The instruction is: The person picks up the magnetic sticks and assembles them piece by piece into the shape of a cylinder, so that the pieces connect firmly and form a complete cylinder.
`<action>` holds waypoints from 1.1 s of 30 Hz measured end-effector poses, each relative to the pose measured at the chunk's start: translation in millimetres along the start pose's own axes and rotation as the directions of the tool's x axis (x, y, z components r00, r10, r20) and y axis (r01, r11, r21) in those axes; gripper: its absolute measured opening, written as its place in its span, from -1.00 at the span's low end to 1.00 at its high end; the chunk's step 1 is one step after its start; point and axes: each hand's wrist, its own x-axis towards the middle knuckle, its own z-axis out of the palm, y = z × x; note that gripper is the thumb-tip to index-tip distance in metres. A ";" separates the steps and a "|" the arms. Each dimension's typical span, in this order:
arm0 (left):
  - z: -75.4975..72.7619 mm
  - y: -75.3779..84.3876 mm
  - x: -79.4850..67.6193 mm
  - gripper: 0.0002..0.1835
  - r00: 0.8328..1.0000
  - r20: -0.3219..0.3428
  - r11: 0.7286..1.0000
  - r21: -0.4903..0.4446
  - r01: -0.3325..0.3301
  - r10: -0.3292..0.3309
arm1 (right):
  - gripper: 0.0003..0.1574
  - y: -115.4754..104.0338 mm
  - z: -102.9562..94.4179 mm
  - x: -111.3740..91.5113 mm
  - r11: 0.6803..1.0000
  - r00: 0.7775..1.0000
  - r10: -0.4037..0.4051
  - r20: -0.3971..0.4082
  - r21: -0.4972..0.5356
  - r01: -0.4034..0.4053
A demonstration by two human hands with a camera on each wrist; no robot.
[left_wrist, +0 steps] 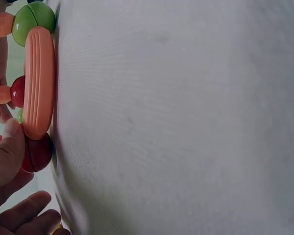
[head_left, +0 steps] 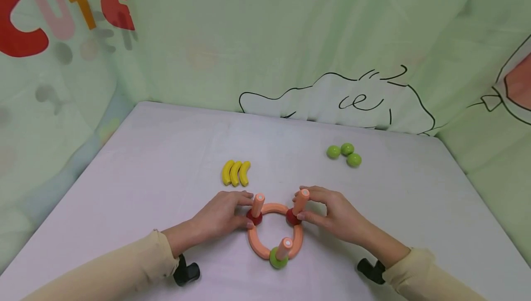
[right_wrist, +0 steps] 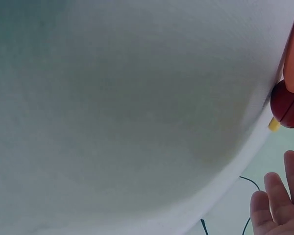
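Note:
Curved orange pieces (head_left: 259, 247) form a ring on the table, joined by two red balls and a green ball (head_left: 278, 260). From each ball rises an orange stick (head_left: 285, 246). My left hand (head_left: 221, 212) pinches the left red ball (left_wrist: 38, 154) between thumb and fingers, its other fingers spread loosely in the left wrist view. On the far right of the ring, my right hand (head_left: 333, 209) has its thumb and index finger about the other red ball (head_left: 292, 218) and the foot of its stick. The right wrist view shows that hand's remaining fingers (right_wrist: 278, 198) extended.
Beyond the ring, three yellow toy bananas (head_left: 235, 173) lie side by side. Three green balls (head_left: 347, 149) sit together at the back right. The white-covered table (head_left: 166, 139) is backed by a printed green curtain (head_left: 199, 38). Black straps are at both wrists.

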 end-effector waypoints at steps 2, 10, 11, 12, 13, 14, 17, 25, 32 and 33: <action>-0.9 0.0 -0.4 -0.61 1.000 -0.001 1.000 0.000 -0.001 0.001 | -0.79 0.0 -0.1 -0.6 1.000 1.000 0.005 0.016 -0.001 -0.005; -1.2 -1.5 2.3 -0.66 1.000 0.021 1.000 0.001 -0.022 0.022 | -0.57 0.1 1.0 -1.2 0.998 0.993 0.050 0.111 -0.050 -0.045; -1.0 -1.8 2.6 -0.67 0.999 0.022 1.000 0.003 -0.025 0.025 | -0.62 0.3 1.5 -0.8 0.997 0.991 0.052 0.120 -0.059 -0.046; -0.7 -2.3 3.1 -0.69 0.999 0.022 1.000 0.006 -0.029 0.029 | -0.68 0.5 1.9 -0.4 0.997 0.990 0.056 0.128 -0.062 -0.048; -0.5 -2.6 3.4 -0.70 0.999 0.021 0.999 0.007 -0.032 0.032 | -0.74 0.8 2.4 0.0 0.997 0.989 0.057 0.133 -0.067 -0.048; -0.5 -2.7 3.6 -0.71 0.999 0.020 0.999 0.006 -0.034 0.034 | -0.79 1.3 2.8 0.4 0.996 0.989 0.057 0.137 -0.071 -0.048; -0.7 -3.0 4.4 -0.74 0.999 0.019 0.999 0.008 -0.037 0.037 | -0.85 2.3 4.0 1.4 0.996 0.988 0.058 0.141 -0.081 -0.047; -1.2 -2.6 4.4 -0.75 0.999 0.020 0.999 0.012 -0.046 0.046 | -0.85 2.6 5.0 3.4 0.994 0.989 0.052 0.140 -0.100 -0.038; -0.1 -3.5 3.7 -0.76 0.998 0.019 0.998 0.012 -0.058 0.058 | -0.85 3.2 5.9 2.3 0.995 0.988 0.061 0.142 -0.086 -0.049; 0.1 -3.4 4.2 -0.77 0.998 0.019 0.999 0.005 -0.054 0.054 | -0.85 3.2 5.9 2.0 0.995 0.988 0.061 0.142 -0.086 -0.049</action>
